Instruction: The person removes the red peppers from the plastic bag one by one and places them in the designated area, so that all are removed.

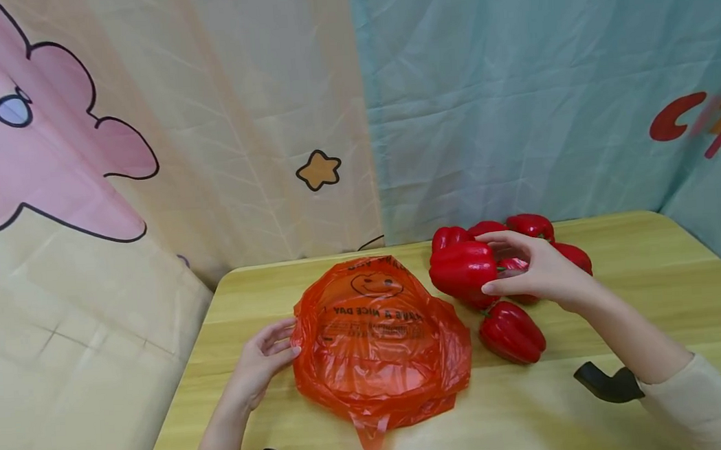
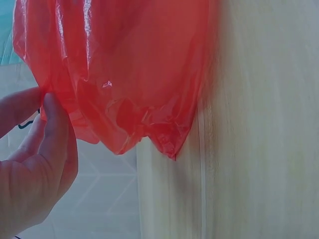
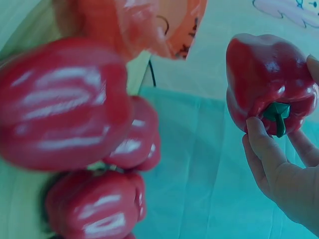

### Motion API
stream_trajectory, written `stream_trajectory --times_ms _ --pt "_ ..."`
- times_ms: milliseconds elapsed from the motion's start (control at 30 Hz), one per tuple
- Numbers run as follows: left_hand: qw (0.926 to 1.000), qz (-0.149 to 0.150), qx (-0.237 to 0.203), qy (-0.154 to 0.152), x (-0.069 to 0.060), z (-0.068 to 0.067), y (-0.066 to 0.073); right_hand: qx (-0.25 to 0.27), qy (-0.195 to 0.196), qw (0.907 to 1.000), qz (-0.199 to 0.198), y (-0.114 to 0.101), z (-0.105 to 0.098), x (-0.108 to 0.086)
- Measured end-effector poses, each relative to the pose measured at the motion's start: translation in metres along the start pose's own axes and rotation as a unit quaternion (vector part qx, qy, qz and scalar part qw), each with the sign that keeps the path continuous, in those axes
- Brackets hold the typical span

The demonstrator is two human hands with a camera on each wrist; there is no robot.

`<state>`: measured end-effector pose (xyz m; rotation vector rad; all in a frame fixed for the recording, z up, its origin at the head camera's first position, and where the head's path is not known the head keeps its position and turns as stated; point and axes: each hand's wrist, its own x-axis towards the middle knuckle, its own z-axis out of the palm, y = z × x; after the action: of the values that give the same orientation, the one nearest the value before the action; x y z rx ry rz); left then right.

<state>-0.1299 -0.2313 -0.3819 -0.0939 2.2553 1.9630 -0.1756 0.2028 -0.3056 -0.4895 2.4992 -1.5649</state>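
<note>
A red plastic bag with a printed smiling face stands on the table, its mouth spread wide. My left hand pinches the bag's left rim between thumb and fingers; the left wrist view shows the same pinch on the thin red plastic. My right hand grips a red bell pepper by its stem end, held up above the other peppers to the right of the bag. In the right wrist view this bell pepper shows its green stem between the fingers.
Several more red bell peppers lie behind and below the right hand, one bell pepper nearest the front. The wooden table meets a patterned curtain at the back. Black wrist mounts sit by both forearms.
</note>
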Motion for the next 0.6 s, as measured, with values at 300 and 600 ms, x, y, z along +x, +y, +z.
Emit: stream_trajectory --times_ms 300,600 --pt "1.0 0.002 -0.005 -0.001 -0.001 -0.001 0.0 -0.023 0.038 0.999 0.006 0.019 -0.023 -0.024" --pt "0.9999 0.005 -0.009 -0.003 -0.002 -0.001 0.0 -0.054 0.079 0.9951 0.024 0.045 -0.046 -0.05"
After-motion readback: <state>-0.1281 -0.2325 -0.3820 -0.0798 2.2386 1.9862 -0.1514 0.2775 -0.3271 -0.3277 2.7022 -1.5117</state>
